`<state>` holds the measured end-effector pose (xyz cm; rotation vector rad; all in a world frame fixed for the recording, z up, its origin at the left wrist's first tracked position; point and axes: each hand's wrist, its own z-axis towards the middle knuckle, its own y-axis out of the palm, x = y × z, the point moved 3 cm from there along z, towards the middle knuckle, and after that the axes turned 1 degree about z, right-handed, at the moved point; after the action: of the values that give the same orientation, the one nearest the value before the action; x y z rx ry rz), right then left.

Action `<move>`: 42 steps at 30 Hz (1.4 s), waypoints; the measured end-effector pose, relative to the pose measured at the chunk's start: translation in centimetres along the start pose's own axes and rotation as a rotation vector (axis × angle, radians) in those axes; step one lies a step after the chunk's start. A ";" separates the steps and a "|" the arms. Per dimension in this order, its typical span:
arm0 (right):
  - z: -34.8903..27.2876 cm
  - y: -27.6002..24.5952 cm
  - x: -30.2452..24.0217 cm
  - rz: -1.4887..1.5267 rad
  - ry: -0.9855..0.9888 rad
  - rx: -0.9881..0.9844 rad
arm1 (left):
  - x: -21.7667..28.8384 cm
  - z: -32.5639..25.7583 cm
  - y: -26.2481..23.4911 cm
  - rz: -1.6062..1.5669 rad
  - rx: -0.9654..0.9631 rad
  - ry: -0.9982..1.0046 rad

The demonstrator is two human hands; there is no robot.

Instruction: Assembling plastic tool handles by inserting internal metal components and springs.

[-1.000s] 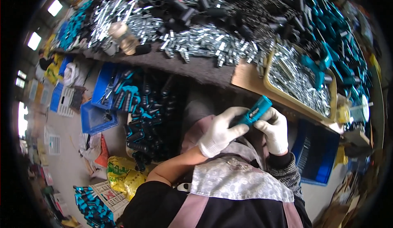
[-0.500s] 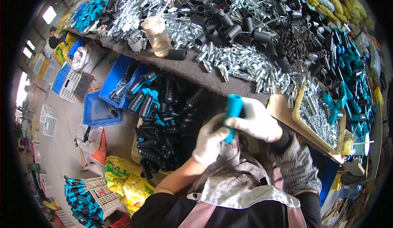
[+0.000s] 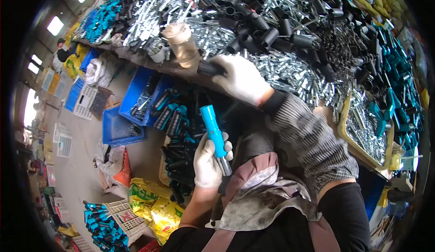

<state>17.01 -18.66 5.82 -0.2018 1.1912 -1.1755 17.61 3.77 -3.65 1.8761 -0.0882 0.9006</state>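
Observation:
In my gloved left hand (image 3: 207, 163) is a teal tubular part (image 3: 210, 124), held tilted, its wide end up. A metal rod (image 3: 224, 167) sticks out of its lower end. My gloved right hand (image 3: 242, 81) reaches across to the bench edge, its fingers closed round one end of a short black sleeve (image 3: 207, 67). That sleeve lies right beside a clear plastic bottle (image 3: 185, 50) with a whitish cap. Several small silvery metal fittings (image 3: 290, 73) are heaped just beyond my right hand.
Black sleeves (image 3: 267, 37), springs (image 3: 344, 43) and metal rods pile up on the bench. A tray of small metal parts (image 3: 364, 120) stands at the right. Below the bench edge are black-and-teal handles (image 3: 174, 120) and blue bins (image 3: 118, 127). Yellow bags (image 3: 156, 206) lie lower left.
Both hands held the teal part together before. My right hand has let go of it and moved up and left to the black sleeve; my left has lowered with the part.

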 end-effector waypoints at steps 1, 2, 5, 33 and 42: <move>-2.7 -2.0 0.0 0.162 0.014 -0.040 | -0.4 0.2 0.1 0.040 -0.037 -0.006; -5.3 -3.7 -0.3 0.362 0.095 -0.126 | -0.5 0.3 0.5 0.071 -0.065 -0.001; -13.3 -8.2 -1.2 0.594 0.406 -0.146 | -1.7 0.9 2.3 0.114 -0.143 -0.101; -40.8 -16.9 -1.7 0.238 0.184 0.441 | -18.3 -8.5 17.2 0.952 -0.989 -0.237; -42.0 -28.6 1.8 -0.250 0.320 0.624 | -18.4 -8.5 19.7 1.174 -1.143 -0.032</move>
<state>-33.65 -14.69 5.86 0.3303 1.0291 -1.7914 -8.78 -4.82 1.68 0.6154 -1.4933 1.1603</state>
